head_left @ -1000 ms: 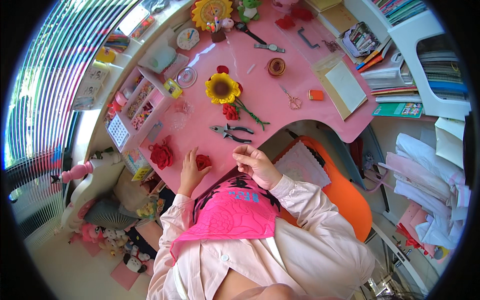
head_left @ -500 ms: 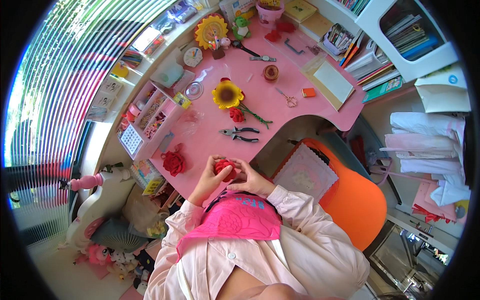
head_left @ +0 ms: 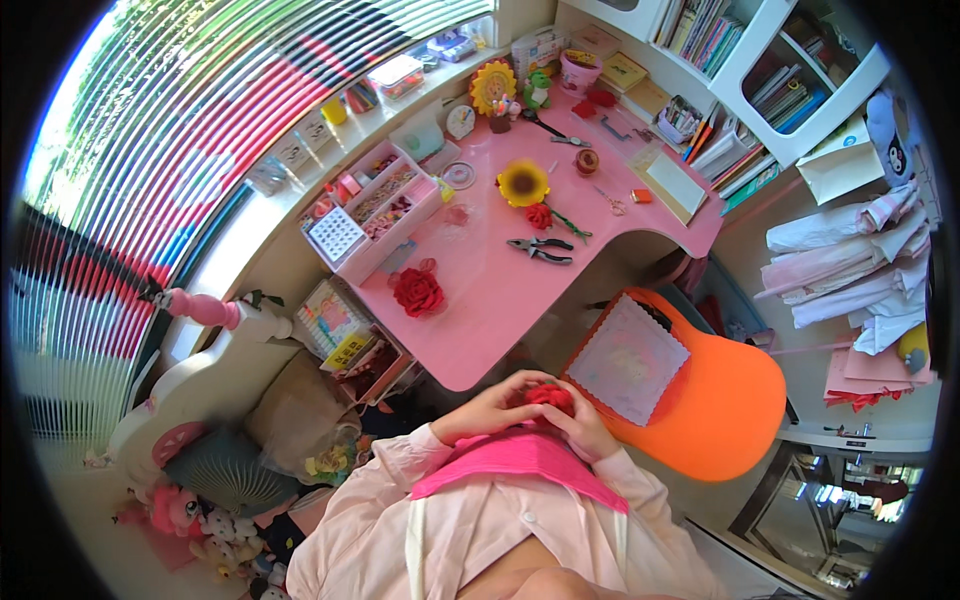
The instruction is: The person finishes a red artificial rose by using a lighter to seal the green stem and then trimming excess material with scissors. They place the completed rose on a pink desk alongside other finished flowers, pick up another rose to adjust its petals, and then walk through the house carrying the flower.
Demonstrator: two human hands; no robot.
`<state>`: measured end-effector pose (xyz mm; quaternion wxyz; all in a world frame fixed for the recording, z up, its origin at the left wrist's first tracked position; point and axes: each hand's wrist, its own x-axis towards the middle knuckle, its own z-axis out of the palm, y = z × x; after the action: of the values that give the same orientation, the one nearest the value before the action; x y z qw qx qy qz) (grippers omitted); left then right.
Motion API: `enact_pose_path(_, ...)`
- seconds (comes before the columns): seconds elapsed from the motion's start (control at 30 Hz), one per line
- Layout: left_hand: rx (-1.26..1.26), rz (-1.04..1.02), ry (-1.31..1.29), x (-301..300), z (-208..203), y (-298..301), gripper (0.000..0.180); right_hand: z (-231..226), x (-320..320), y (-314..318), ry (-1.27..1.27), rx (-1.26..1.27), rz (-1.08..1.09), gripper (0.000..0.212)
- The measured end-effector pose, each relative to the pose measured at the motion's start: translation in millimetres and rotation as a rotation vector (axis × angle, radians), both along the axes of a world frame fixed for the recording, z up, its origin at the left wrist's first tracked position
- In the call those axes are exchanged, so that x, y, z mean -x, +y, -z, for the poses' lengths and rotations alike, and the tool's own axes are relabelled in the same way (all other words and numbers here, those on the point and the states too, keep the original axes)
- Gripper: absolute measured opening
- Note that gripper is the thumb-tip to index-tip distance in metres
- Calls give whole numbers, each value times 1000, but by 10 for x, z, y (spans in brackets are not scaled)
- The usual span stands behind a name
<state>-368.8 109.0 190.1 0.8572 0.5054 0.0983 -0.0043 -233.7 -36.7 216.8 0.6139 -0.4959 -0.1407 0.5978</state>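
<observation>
- A small red flower (head_left: pixel 548 396) is sitting between both hands, close against the person's chest and below the near edge of the pink desk (head_left: pixel 480 330). It looks like a round clump with no clear long axis; which way it is facing cannot be told, since fingers are covering much of it.
- The left hand (head_left: pixel 490 410) is curling around the flower's left side, fingers bent and closed on it.
- The right hand (head_left: pixel 585 428) is cupping the right side, fingers folded in and gripping it too.
- An orange chair (head_left: pixel 720 400) with a pale square cushion (head_left: pixel 628 358) is standing just beside the right hand.
- On the desk, well apart from the hands, a larger red rose (head_left: pixel 418 291) is lying near the left edge, pliers (head_left: pixel 540 250) are lying in the middle, and a sunflower (head_left: pixel 523 184) is lying beyond them.
- A compartment tray (head_left: pixel 372 208) of small parts is sitting at the desk's far left.
- Nothing is standing between the hands and the desk edge.
</observation>
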Motion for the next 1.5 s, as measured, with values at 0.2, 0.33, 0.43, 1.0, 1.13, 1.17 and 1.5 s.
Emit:
enact_pose_path(0.2, -33, 290, -182, -161, -120, -344, 44, -215, 313, -668, -278, 31, 175, 51)
enact_pose_path(0.33, -22, 339, -152, -199, -395, -603, 41, -200, 325, -1070, -102, -61, 305, 41)
enact_pose_path(0.43, -121, 274, -170, -325, -330, -877, 44, -197, 168, -1441, -59, -82, 293, 43)
enact_pose_path(1.0, -51, 303, -88, -1168, -734, -3248, 59, -714, -373, -3753, 218, -337, 431, 47)
enact_pose_path(1.13, 59, 356, -92, -1334, -721, -3327, 66, -688, -408, -3837, 285, -385, 523, 45)
enact_pose_path(1.17, 0, 371, -151, -1359, -739, -3346, 69, -698, -413, -3828, 298, -406, 539, 46)
enact_pose_path(1.5, 5, 220, -251, -1316, -726, -2961, 73, -716, -538, -3387, 394, -530, 612, 48)
